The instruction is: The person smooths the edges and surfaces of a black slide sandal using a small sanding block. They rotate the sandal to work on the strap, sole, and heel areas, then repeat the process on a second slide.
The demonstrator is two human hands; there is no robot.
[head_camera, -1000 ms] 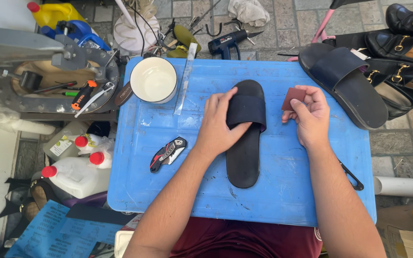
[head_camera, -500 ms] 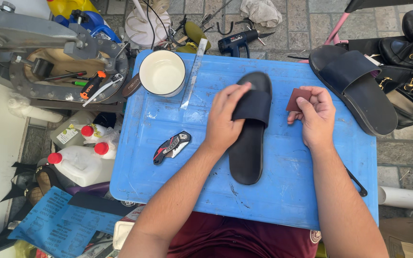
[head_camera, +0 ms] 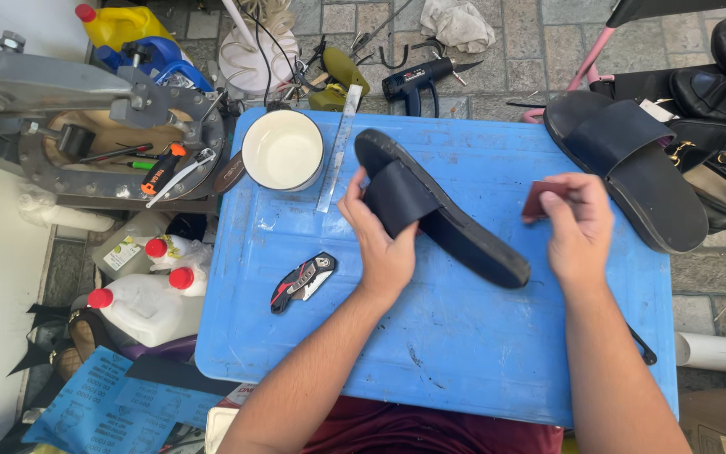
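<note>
**A:** Head view, starting at the centre. What has the left hand (head_camera: 382,244) got?

**B:** It is wrapped around the wide strap of a black slide sandal (head_camera: 439,208), thumb on one side, fingers over the other. The sandal lies slantwise on the blue table (head_camera: 464,353), its one end toward 11 o'clock near the cream bowl (head_camera: 282,150), its other toward 4 o'clock.

**A:** And the right hand (head_camera: 580,227)?

**B:** At 3 o'clock from the sandal, just beside its lower end, fingers curled, pinching a small reddish-brown piece (head_camera: 538,200). I cannot tell what the piece is made of.

**A:** What else is on the table?

**B:** A metal ruler (head_camera: 339,145) beside the bowl at 12 o'clock, and a folded red-and-black knife (head_camera: 302,281) at 9 o'clock from the left wrist.

**A:** Off the table?

**B:** At 2 o'clock a second black sandal (head_camera: 628,164) overlaps the table's edge, with dark buckled shoes (head_camera: 720,139) beyond it. At 12 o'clock a blue heat gun (head_camera: 422,80) lies on the paving. At 9 o'clock stand white jugs with red caps (head_camera: 149,290), and at 10 o'clock a grey metal machine (head_camera: 77,109).
</note>
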